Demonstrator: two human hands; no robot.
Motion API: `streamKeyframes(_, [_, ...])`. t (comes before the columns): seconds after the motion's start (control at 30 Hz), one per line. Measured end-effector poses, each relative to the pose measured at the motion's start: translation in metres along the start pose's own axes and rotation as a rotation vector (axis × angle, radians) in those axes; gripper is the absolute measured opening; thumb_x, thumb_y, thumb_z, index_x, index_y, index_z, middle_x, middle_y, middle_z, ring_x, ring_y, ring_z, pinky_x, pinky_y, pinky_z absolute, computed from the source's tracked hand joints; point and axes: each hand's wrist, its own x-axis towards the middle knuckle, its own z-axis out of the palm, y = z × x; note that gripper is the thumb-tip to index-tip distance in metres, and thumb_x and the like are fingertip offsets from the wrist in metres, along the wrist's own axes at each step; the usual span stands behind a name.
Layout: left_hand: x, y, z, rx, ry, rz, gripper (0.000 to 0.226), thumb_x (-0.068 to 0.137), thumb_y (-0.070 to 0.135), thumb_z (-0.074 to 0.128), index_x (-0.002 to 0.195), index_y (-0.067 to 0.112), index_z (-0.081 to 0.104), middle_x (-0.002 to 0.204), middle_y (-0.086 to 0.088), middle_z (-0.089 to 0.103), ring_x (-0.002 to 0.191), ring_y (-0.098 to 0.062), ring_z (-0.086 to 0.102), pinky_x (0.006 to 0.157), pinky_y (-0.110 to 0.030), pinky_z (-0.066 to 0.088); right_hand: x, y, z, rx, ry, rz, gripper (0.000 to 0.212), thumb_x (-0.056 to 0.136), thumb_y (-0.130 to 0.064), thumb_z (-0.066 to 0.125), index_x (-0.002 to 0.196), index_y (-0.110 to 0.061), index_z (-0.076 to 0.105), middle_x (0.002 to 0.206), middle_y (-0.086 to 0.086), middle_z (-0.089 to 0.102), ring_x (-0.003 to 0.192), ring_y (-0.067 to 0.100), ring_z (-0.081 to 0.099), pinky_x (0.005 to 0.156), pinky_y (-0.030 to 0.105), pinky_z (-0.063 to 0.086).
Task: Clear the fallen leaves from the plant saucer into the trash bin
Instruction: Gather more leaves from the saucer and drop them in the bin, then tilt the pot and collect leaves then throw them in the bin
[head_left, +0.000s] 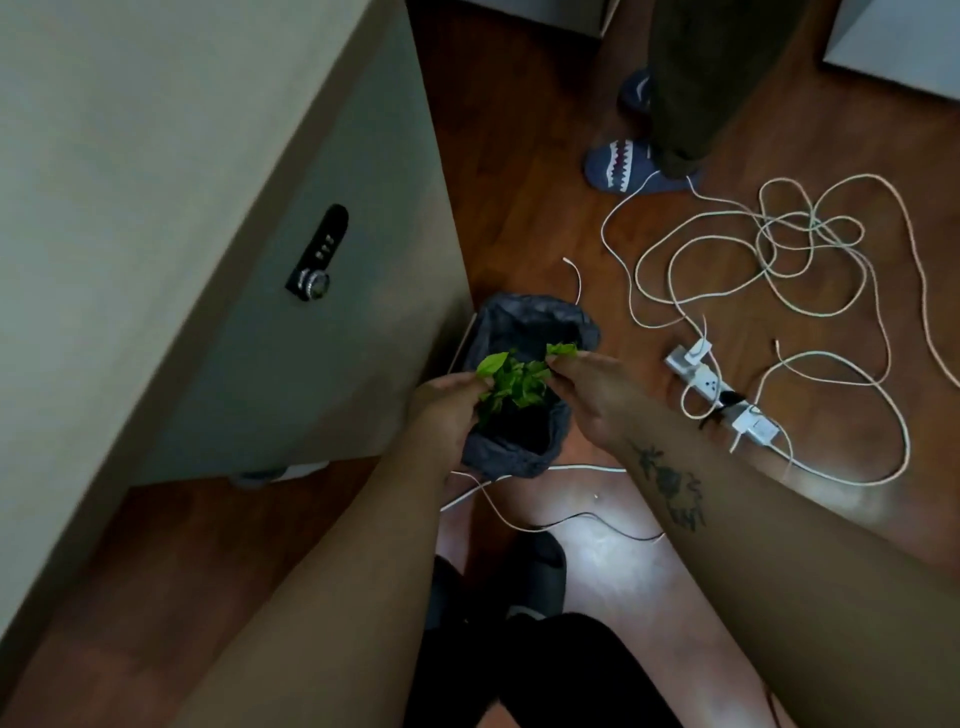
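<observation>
Leaves (511, 382): one bunch of green leaves, centre of the frame, held directly over the open mouth of the trash bin (524, 441). The individual leaves overlap and blur, so a leaf count cannot be given with confidence. The bunch runs with its long axis from lower left to upper right, its tips pointing toward the upper right; one separate leaf (563, 349) sticks out at that end.

Trash bin: one, lined with a dark grey bag, standing on the wooden floor (519, 171) against the corner of a pale cabinet (218, 249). The bin's long axis runs roughly top to bottom in the frame.

Hands: two. The left hand (447, 410) is closed around the lower left end of the bunch, fingers curled on the leaves. The right hand (597, 395) pinches the upper right end between its fingertips. The right forearm carries one dark tattoo (670, 486).

Other items: one combination lock (317, 254) on the cabinet face, left of centre. One power strip (722, 392) at the right, with two white plugs or adapters seated in it. A tangle of white cables (779, 249) lies upper right. Two blue slippers (628, 166) of a second person stand at the top centre; one shows a tooth pattern.
</observation>
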Motion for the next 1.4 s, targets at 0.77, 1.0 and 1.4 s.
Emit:
streamKeyframes(0.77, [-0.018,0.013,-0.014,0.266,-0.020,0.363,0.010,0.089,0.004,0.061,0.082,0.010,0.064,0.072,-0.004,0.063,0.057,-0.008,0.060,0.057,-0.017,0.051,-0.014,-0.001,0.004,-0.666,0.103,-0.248,0.020,0.082,-0.010,0.059,0.067,-0.021,0.064,0.073,0.007,0.066,0.078,0.029,0.064,0.078,0.041,0.054])
streamKeyframes(1.0, [-0.124,0.108,-0.032,0.301,-0.024,0.501,0.020,0.087,0.000,0.062,0.073,0.014,0.061,0.068,-0.003,0.062,0.059,-0.013,0.056,0.057,-0.018,0.048,-0.121,-0.074,0.066,-0.633,0.036,-0.386,0.018,0.087,-0.007,0.060,0.073,-0.018,0.064,0.070,0.006,0.064,0.075,0.024,0.061,0.080,0.043,0.056])
streamKeyframes(1.4, [-0.223,0.186,-0.170,0.334,0.254,0.679,0.009,0.081,0.019,0.071,0.073,0.021,0.066,0.074,-0.003,0.070,0.075,-0.023,0.067,0.080,-0.045,0.058,-0.215,-0.089,0.217,-0.829,-0.230,-0.536,0.015,0.084,-0.007,0.060,0.076,-0.018,0.064,0.078,0.004,0.067,0.079,0.024,0.063,0.087,0.048,0.054])
